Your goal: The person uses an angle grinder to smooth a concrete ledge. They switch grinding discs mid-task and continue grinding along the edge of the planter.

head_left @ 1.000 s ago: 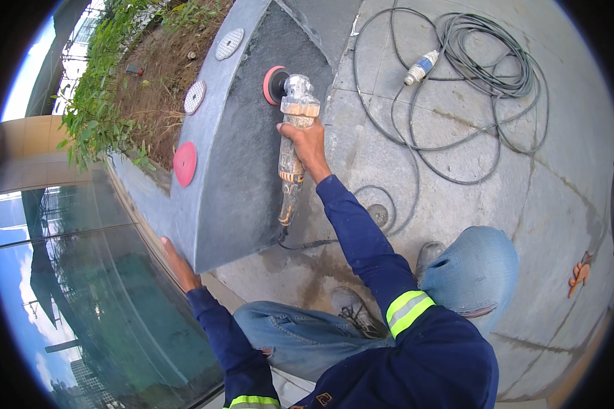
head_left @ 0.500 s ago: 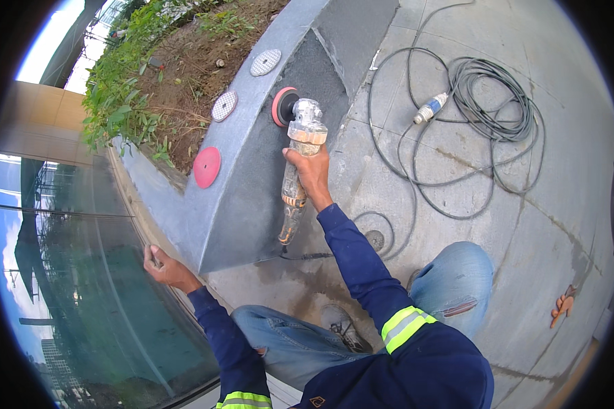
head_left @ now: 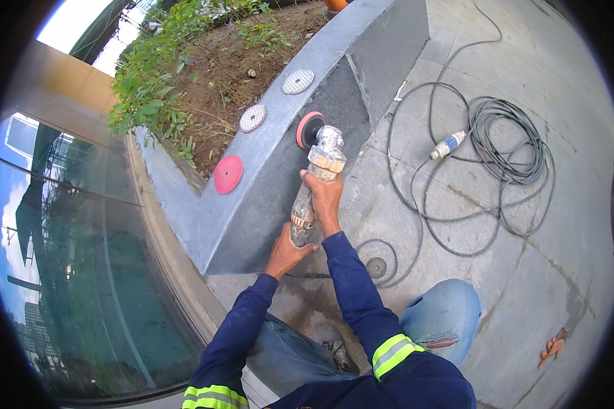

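Note:
An angle grinder (head_left: 327, 158), dusty and orange-grey, is held in both my hands. My right hand (head_left: 326, 198) wraps round its body just behind the head. Around the rear end of the handle closes my left hand (head_left: 285, 251). The grinder's round pad (head_left: 309, 130), black with a pink-red disc, stands edge-on at the dark side face of the grey stone planter wall (head_left: 266, 204); whether it touches I cannot tell. On the wall's top lie a flat pink disc (head_left: 228, 174) and two whitish patterned polishing pads (head_left: 253, 118), set apart in a row.
A coiled grey cable (head_left: 512, 140) with a blue-and-white connector (head_left: 448, 144) lies on the paving at right. Soil and green plants (head_left: 143, 102) fill the planter. A glass panel (head_left: 109, 286) stands at left. A small orange-brown object (head_left: 551, 349) lies far right.
My left hand has come from beside the glass to the grinder's rear handle and closed on it. The right hand keeps its hold. The whole view has shifted slightly.

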